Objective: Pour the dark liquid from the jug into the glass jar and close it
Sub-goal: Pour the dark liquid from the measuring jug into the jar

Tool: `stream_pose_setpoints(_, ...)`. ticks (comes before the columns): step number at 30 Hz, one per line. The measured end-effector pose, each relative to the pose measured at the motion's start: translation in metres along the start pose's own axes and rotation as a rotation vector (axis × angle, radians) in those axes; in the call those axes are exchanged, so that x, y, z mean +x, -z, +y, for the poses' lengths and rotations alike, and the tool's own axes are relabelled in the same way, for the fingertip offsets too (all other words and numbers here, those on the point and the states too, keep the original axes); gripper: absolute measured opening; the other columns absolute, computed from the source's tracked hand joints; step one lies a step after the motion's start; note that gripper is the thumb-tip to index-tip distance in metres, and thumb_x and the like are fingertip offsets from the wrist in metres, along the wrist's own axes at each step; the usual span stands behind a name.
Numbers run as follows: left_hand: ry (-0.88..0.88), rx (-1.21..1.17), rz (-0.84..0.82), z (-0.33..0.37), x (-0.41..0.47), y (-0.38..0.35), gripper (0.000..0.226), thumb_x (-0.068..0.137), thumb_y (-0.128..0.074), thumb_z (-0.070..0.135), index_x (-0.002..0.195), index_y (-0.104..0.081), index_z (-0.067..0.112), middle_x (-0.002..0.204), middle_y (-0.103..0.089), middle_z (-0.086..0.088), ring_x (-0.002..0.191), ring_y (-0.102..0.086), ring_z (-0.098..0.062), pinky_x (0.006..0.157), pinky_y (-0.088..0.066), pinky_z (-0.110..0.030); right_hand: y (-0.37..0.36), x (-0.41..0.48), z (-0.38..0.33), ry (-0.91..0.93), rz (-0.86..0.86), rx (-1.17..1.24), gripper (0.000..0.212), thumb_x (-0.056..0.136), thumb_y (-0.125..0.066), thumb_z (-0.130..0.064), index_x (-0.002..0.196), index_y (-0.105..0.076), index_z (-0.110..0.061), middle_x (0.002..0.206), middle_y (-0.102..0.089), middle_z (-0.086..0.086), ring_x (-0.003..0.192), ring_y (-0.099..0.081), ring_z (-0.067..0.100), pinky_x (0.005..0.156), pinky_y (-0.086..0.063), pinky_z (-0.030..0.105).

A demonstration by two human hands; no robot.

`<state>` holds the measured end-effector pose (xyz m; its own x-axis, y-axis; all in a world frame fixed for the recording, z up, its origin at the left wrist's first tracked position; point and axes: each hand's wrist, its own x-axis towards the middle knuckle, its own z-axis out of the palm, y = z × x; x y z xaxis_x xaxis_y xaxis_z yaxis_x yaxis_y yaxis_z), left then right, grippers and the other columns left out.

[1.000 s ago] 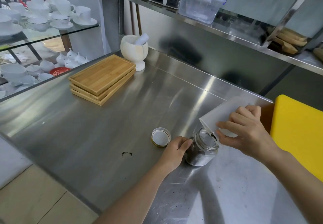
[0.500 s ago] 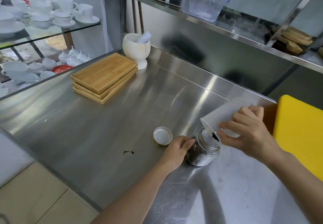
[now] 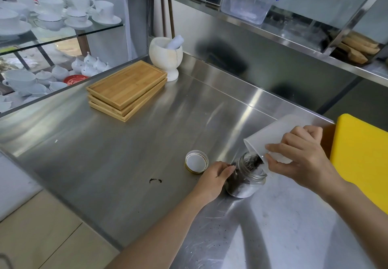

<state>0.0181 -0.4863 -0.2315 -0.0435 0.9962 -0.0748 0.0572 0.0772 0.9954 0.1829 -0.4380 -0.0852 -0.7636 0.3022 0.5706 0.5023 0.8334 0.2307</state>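
A small glass jar (image 3: 245,182) stands on the steel counter (image 3: 130,153), partly filled with dark stuff. My left hand (image 3: 214,178) grips its left side. My right hand (image 3: 302,159) holds a translucent white jug (image 3: 270,134) tipped steeply to the left, its rim right at the jar's mouth. Dark material shows at the jug's lip and in the jar's opening. The jar's lid (image 3: 196,161) lies upside down on the counter, just left of my left hand.
A stack of bamboo trays (image 3: 126,89) and a white mortar with pestle (image 3: 165,55) stand at the back left. A yellow board (image 3: 363,157) lies to the right. A small dark spill (image 3: 155,181) marks the counter. Cups fill glass shelves (image 3: 63,35) at left.
The jug has tipped slightly further and more dark material has gone into the jar. Both hands stay in place on jar and jug.
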Motion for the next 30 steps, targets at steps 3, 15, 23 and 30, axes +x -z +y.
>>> stream_pose_setpoints(3,0.005,0.005,0.002,0.001,0.0,0.0,0.02,0.091,-0.049,0.032,0.072,-0.051,0.026,0.072,-0.051,0.009,0.068,-0.047,-0.003,0.069,-0.036,-0.021,-0.001,0.0,-0.002,0.053,-0.008,-0.023,0.031,0.083,-0.055,-0.026,0.071,-0.072,-0.003,0.058,-0.056,0.013,0.071,-0.036,0.02,0.071,-0.026,0.036)
stream_pose_setpoints(15,0.017,-0.008,0.012,-0.002,0.0,-0.002,0.022,0.09,-0.05,0.034,0.068,-0.049,0.033,0.072,-0.051,0.008,0.07,-0.048,-0.008,0.073,-0.037,-0.027,0.002,-0.006,-0.004,0.258,-0.016,-0.121,0.011,0.085,-0.054,-0.017,0.09,-0.057,-0.007,0.07,-0.056,0.014,0.075,-0.038,0.023,0.073,-0.031,0.041)
stream_pose_setpoints(23,0.026,0.004,0.002,-0.001,0.001,-0.001,0.023,0.09,-0.049,0.035,0.068,-0.048,0.033,0.071,-0.049,0.008,0.068,-0.047,-0.007,0.07,-0.036,-0.024,0.002,-0.007,-0.005,0.26,-0.016,-0.106,0.014,0.083,-0.055,-0.019,0.094,-0.053,-0.01,0.087,-0.04,0.006,0.078,-0.038,0.022,0.08,-0.028,0.039)
stream_pose_setpoints(30,0.044,0.011,0.003,-0.004,0.002,-0.002,0.021,0.089,-0.05,0.037,0.069,-0.05,0.032,0.072,-0.051,0.008,0.068,-0.047,-0.007,0.071,-0.037,-0.025,0.002,-0.011,-0.004,0.253,0.001,-0.106,0.015,0.084,-0.056,-0.02,0.095,-0.053,-0.011,0.088,-0.036,0.005,0.078,-0.038,0.022,0.083,-0.026,0.037)
